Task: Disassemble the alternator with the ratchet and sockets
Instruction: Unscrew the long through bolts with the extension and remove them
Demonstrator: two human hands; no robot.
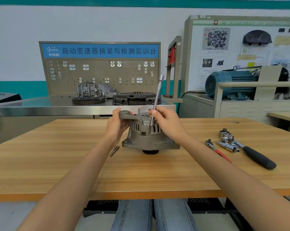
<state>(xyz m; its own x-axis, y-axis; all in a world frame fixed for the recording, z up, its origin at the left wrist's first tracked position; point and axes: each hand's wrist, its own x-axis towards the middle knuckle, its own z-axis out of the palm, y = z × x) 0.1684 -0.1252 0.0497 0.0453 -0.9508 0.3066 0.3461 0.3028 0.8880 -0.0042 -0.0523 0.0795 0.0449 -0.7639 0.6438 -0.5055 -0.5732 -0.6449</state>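
Nearby, ratchets (250, 150) lie right of the alternator (147, 135).

Bare forearms, no sleeves visible; left hand (117, 123), right hand (166, 120) ungloved; blue denim jeans (151, 215).

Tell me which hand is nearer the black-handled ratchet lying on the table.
Right. The right hand holds the extension bar on the alternator, on the side toward the black-handled ratchet. The left hand grips the alternator's far side.
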